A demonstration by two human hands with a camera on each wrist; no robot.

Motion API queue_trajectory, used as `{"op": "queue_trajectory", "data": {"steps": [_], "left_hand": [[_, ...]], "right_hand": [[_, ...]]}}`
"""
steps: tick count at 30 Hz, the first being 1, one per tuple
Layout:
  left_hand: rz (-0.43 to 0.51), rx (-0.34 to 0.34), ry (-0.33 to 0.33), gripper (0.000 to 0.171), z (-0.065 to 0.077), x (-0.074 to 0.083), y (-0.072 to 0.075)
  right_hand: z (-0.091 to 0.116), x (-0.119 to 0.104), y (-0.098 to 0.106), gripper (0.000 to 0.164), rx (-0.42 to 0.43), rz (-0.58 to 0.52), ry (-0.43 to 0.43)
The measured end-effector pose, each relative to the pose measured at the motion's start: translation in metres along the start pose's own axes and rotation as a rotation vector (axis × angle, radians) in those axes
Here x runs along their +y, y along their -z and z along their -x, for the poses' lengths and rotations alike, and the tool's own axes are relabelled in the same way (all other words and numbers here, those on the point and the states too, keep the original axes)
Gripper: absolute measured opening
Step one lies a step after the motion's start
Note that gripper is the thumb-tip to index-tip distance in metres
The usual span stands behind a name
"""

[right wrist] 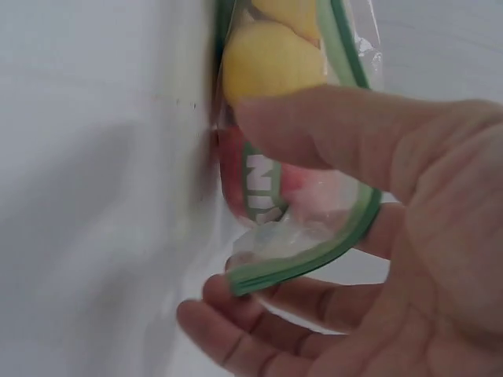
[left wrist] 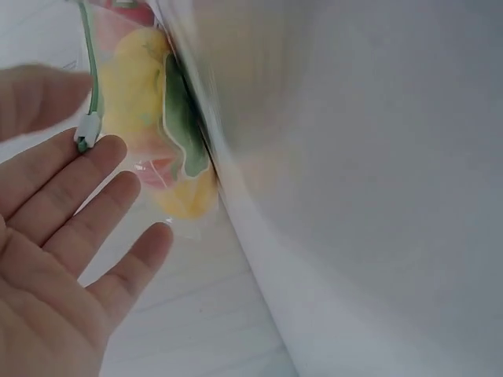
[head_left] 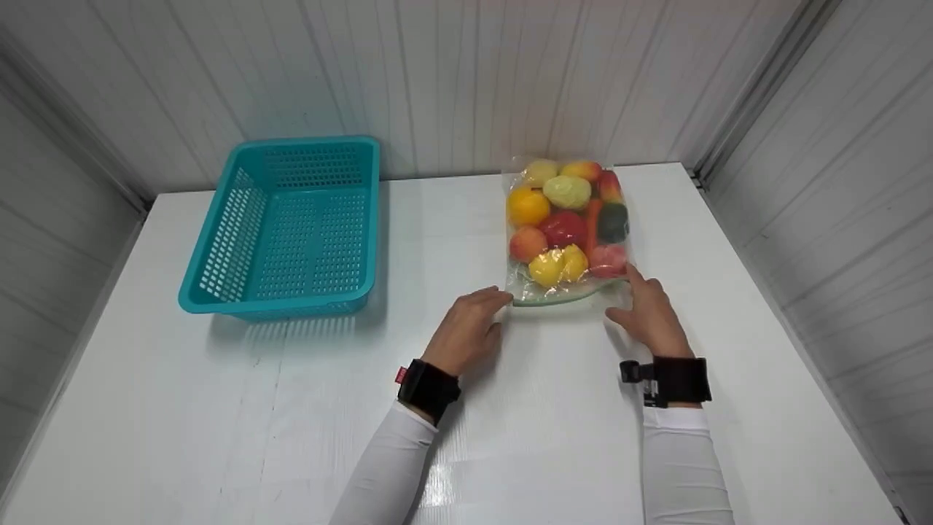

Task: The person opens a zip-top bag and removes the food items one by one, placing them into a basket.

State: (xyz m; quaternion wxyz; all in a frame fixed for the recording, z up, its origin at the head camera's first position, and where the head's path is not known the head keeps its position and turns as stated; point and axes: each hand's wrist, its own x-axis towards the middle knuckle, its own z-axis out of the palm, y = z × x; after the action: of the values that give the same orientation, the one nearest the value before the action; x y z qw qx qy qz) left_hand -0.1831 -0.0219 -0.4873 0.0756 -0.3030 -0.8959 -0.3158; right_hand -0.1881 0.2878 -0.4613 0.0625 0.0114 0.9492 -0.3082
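Observation:
A clear zip bag [head_left: 532,294] full of fruit and vegetable shapes lies flat at the back right of the table, its green zip edge facing me. Inside are yellow lemons [head_left: 548,267], a carrot [head_left: 593,222] and other colourful pieces. My left hand [head_left: 466,332] is at the bag's near left corner. In the left wrist view its fingers are straight, fingertips right at the white zip slider [left wrist: 88,128], thumb apart. At the near right corner is my right hand [head_left: 652,310], thumb spread from the fingers. The right wrist view shows the green zip strip [right wrist: 314,263] between thumb and fingers, not pinched.
To the left, a teal perforated plastic basket [head_left: 368,281] stands on the white table [head_left: 291,437]. White panel walls [head_left: 452,87] enclose the table at the back and both sides. Each wrist wears a black strap [head_left: 681,379].

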Motion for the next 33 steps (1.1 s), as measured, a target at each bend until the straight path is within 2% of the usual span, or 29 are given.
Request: {"op": "queue_trajectory", "data": {"steps": [3,7,11,15,18,24,29,31,33], "left_hand": [[0.003,0.052,0.004,0.046,0.0,-0.001,0.003],[0.025,0.12,0.042,0.045,0.003,-0.003,0.007],[0.018,0.246,0.039,0.038,0.004,-0.005,0.011],[-0.02,0.396,-0.016,0.027,0.004,-0.008,0.016],[-0.055,0.46,-0.039,0.022,0.004,-0.008,0.022],[-0.078,0.513,-0.004,0.024,0.007,-0.008,0.038],[0.041,0.555,0.003,0.027,0.01,-0.007,0.053],[0.08,0.549,0.017,0.028,0.012,-0.009,0.059],[0.08,0.508,0.049,0.028,0.015,-0.012,0.062]], "right_hand": [[-0.001,-0.006,-0.005,0.073,0.096,0.009,0.072],[-0.004,-0.015,-0.013,0.057,0.199,0.007,0.137],[-0.008,-0.024,-0.024,0.047,0.291,-0.053,0.194],[-0.01,-0.029,-0.034,0.039,0.336,-0.122,0.272],[-0.011,-0.033,-0.039,0.035,0.321,-0.157,0.313],[-0.011,-0.039,-0.044,0.03,0.273,-0.238,0.343],[-0.011,-0.046,-0.044,0.023,0.257,-0.327,0.383],[-0.012,-0.05,-0.045,0.02,0.273,-0.347,0.396],[-0.013,-0.053,-0.045,0.018,0.305,-0.353,0.4]]}}
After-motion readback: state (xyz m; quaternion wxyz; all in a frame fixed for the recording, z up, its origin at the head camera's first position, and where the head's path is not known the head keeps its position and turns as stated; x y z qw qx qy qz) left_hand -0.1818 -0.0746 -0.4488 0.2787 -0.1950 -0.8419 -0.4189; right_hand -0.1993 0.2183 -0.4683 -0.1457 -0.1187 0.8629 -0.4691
